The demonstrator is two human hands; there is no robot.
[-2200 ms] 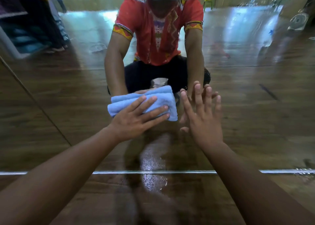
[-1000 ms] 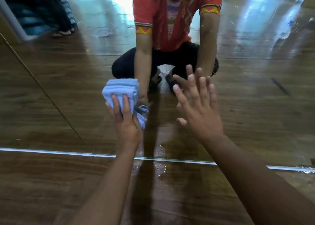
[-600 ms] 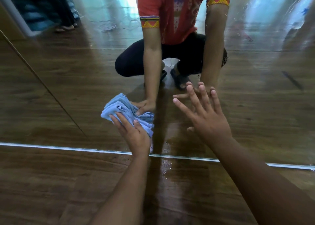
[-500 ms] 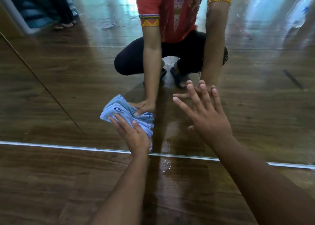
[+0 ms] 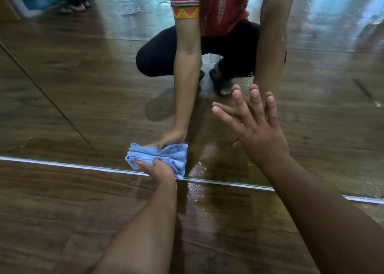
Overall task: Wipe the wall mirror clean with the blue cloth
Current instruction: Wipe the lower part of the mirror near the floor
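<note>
Blue cloth (image 5: 176, 159) in left hand (image 5: 160, 170) touches mirror (image 5: 83, 86) bottom edge; bare glass above.

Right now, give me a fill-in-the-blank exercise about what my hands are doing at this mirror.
The left hand grips the ____ cloth.
The cloth sits against the mirror near its ____ edge.
The right hand lies flat on the mirror, fingers ____.
Missing words: blue, bottom, spread.
</note>
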